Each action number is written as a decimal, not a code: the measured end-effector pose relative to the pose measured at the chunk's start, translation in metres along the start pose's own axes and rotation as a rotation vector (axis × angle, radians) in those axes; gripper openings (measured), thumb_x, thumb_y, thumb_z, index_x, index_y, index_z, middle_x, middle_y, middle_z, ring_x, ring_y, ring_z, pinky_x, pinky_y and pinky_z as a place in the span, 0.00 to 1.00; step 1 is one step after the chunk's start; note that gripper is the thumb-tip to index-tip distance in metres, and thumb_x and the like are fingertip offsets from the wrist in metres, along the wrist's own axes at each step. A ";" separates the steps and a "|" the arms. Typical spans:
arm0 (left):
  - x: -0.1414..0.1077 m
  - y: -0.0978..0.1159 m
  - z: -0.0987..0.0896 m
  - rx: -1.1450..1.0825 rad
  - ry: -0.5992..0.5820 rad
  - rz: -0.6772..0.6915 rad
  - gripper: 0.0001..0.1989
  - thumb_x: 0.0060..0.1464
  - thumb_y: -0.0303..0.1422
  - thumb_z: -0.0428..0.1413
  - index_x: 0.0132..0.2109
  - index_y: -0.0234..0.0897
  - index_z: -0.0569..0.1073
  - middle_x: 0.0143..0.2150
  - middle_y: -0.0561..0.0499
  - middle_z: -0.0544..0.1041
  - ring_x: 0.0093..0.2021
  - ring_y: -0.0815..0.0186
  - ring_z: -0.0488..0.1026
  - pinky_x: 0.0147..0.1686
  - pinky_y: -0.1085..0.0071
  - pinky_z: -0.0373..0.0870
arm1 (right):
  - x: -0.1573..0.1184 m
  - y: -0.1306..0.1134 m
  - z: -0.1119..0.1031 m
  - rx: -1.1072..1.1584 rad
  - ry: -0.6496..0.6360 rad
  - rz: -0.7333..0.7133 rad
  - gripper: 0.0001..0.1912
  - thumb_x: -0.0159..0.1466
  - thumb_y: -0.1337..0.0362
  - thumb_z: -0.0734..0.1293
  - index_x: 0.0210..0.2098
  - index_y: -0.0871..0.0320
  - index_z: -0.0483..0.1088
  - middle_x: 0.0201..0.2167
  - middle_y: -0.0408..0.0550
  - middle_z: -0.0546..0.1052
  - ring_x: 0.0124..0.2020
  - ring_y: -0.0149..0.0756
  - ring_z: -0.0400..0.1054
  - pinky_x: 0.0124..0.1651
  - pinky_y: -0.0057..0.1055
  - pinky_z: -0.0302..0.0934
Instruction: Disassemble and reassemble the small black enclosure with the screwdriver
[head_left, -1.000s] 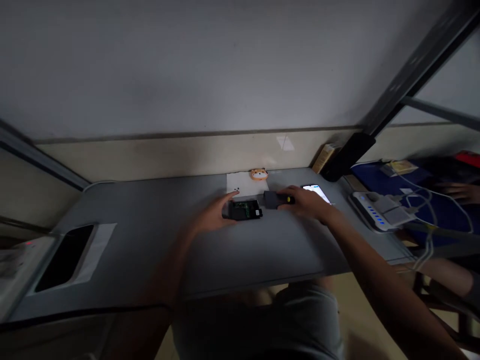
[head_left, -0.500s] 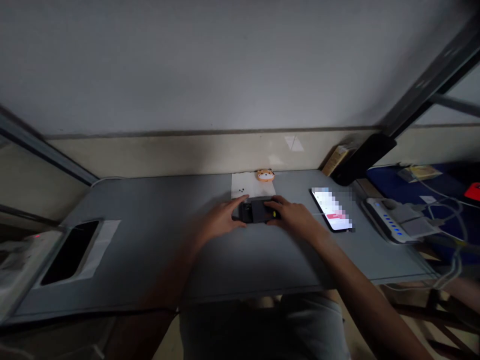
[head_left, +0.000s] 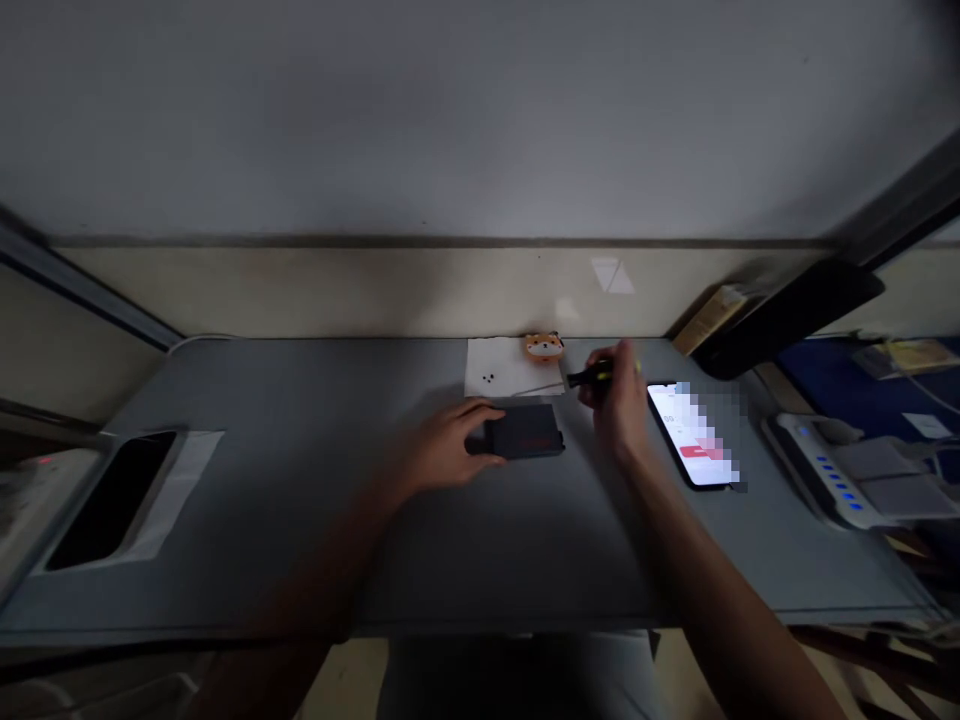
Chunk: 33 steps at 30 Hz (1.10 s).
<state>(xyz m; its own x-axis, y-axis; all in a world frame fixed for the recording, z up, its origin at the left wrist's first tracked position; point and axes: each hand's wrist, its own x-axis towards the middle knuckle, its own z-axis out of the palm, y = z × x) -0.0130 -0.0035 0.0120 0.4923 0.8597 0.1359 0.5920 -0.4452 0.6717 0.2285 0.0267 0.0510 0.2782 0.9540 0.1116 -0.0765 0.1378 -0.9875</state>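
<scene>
My left hand [head_left: 457, 442] grips the left end of a dark, flat rectangular case [head_left: 527, 431] lying on the desk, thumb on the near side and fingers on the far side. To the right of the case, my right hand [head_left: 619, 400] is closed around a screwdriver [head_left: 592, 375] with a black and yellow handle. Its thin shaft points left over a white paper sheet [head_left: 480, 362], apart from the case. Several tiny dark pieces [head_left: 488, 378], perhaps screws, rest on the paper. An orange animal-faced item [head_left: 544, 347] sits at the paper's back right corner.
A lit phone [head_left: 694, 440] lies right of my right hand. Farther right is a white power strip [head_left: 821, 470] with plugs and cables. A black cylindrical object [head_left: 787, 318] leans at the back right. At the left, a dark-screened device [head_left: 112, 500] rests on white paper.
My right hand has let go of the case and moved right and up, with the screwdriver now in plain view. My left hand keeps hold of the case. The camera view has shifted slightly.
</scene>
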 end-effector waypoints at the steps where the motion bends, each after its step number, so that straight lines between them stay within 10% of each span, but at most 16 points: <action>1: 0.000 -0.001 0.001 0.008 0.008 0.004 0.26 0.54 0.39 0.69 0.60 0.45 0.76 0.63 0.44 0.77 0.61 0.53 0.76 0.61 0.58 0.74 | 0.001 0.009 0.001 -0.025 0.017 0.009 0.34 0.59 0.26 0.62 0.29 0.53 0.68 0.20 0.39 0.67 0.21 0.29 0.60 0.23 0.28 0.53; 21: 0.001 -0.007 0.009 0.114 0.040 0.017 0.25 0.56 0.46 0.67 0.59 0.47 0.76 0.64 0.47 0.76 0.62 0.53 0.75 0.65 0.57 0.71 | -0.007 0.035 0.007 -0.209 -0.190 -0.054 0.27 0.62 0.35 0.66 0.35 0.53 0.72 0.26 0.40 0.74 0.28 0.33 0.68 0.34 0.30 0.61; 33: 0.007 0.003 0.000 0.050 0.095 -0.034 0.14 0.62 0.43 0.56 0.49 0.43 0.80 0.46 0.48 0.84 0.46 0.58 0.80 0.50 0.62 0.75 | -0.005 0.035 0.003 -0.174 -0.071 -0.033 0.28 0.61 0.33 0.62 0.34 0.53 0.69 0.26 0.42 0.73 0.31 0.35 0.68 0.36 0.31 0.60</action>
<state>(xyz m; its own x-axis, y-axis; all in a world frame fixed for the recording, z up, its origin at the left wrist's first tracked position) -0.0074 0.0011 0.0151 0.4096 0.8936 0.1838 0.6395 -0.4249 0.6407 0.2215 0.0279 0.0165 0.2095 0.9669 0.1456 0.0998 0.1270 -0.9869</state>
